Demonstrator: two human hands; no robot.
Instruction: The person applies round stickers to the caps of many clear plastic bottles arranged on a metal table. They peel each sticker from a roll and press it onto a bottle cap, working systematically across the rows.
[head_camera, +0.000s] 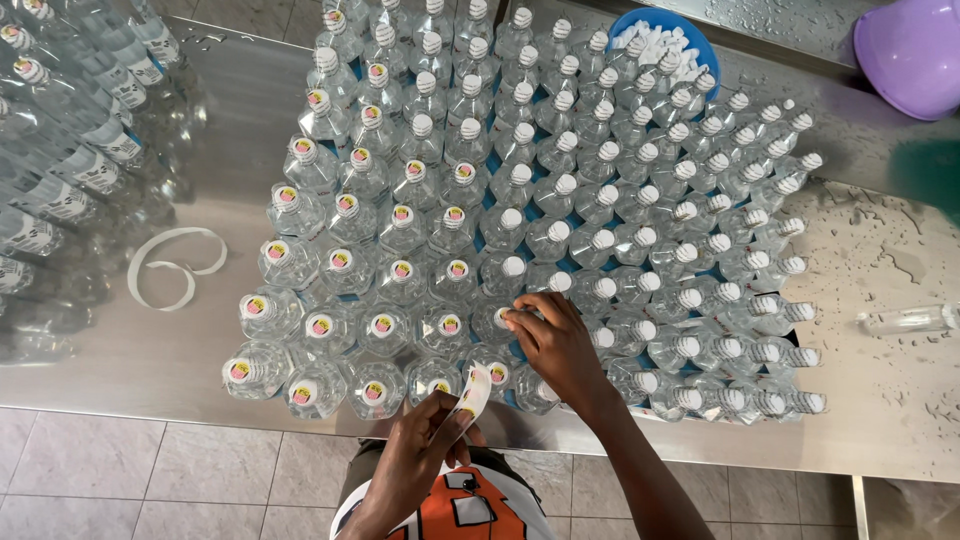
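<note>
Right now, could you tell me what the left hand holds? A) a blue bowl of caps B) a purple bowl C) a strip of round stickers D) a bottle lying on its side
C: the left hand pinches a strip of round stickers at the table edge.

I see two hands: my left hand (420, 455) at about 6 o'clock and my right hand (555, 345) just above it. There are far too many small clear bottles (520, 190) to count, well over a hundred. About thirty of them have sticker tops (400, 270), toward 9 o'clock. I count one blue bowl (700, 45) and one purple bowl (915, 50) near 1 o'clock, and one loose paper strip (170, 265) at 9 o'clock.
</note>
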